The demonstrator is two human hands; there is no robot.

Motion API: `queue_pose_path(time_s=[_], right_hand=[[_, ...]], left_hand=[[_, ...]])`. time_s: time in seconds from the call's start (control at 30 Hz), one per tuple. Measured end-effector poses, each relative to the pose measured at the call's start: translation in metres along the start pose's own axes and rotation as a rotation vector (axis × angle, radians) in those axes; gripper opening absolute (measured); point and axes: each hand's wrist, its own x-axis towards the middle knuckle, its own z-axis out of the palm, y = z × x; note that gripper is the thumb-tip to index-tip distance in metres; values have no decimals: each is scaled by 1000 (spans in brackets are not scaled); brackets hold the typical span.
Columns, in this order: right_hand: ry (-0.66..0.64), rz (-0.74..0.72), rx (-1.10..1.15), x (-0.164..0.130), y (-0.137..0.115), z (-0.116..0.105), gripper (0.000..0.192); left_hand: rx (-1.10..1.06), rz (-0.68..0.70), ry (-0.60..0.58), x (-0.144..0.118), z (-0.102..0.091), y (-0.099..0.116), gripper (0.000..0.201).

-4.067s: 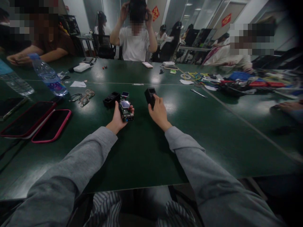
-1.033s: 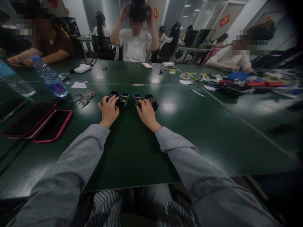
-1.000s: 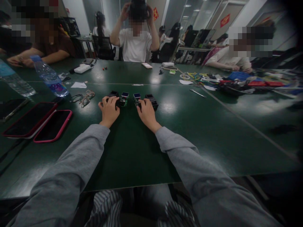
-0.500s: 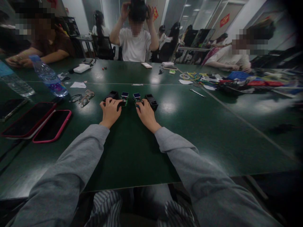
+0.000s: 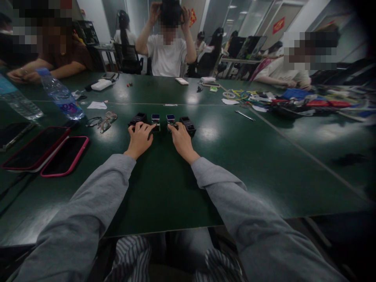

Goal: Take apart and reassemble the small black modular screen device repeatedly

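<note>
Since a second ago, left hand (image 5: 140,138) shifted rightward onto left board (image 5: 155,121); right hand (image 5: 179,138) rests on right board (image 5: 170,119); fingers apparently open, gripping nothing.

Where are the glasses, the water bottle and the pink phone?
glasses (image 5: 103,121), head view, on the lens frames.
water bottle (image 5: 60,96), head view, on its clear body.
pink phone (image 5: 65,156), head view, on its dark screen.

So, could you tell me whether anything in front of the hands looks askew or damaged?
Nothing stands out. Two black cases and two small circuit boards lie in a row under the left hand and right hand; damage would be too small to tell.
</note>
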Motion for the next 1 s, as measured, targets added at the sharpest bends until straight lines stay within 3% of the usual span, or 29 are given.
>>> queue_pose_path(time_s=[0.1, 0.23, 0.4, 0.53, 0.7, 0.83, 1.0], right_hand=[[53, 6, 23, 1, -1, -3, 39], [52, -35, 44, 0, -1, -7, 36], [48, -72, 41, 0, 2, -2, 37], [38, -73, -3, 0, 0, -1, 39], [121, -71, -64, -1, 0, -14, 42], [211, 18, -90, -2, 20, -21, 36], [142, 111, -38, -2, 47, -12, 37]], left_hand=[[-5, -6, 18, 0, -2, 3, 48], [-31, -101, 155, 1, -8, 4, 41], [-23, -261, 275, 4, -11, -17, 34], [-44, -367, 181, 5, -8, -34, 34], [-4, -334, 130, 5, -6, -36, 32], [40, -277, 94, 5, -9, -30, 34], [63, -263, 68, 5, -10, -27, 35]])
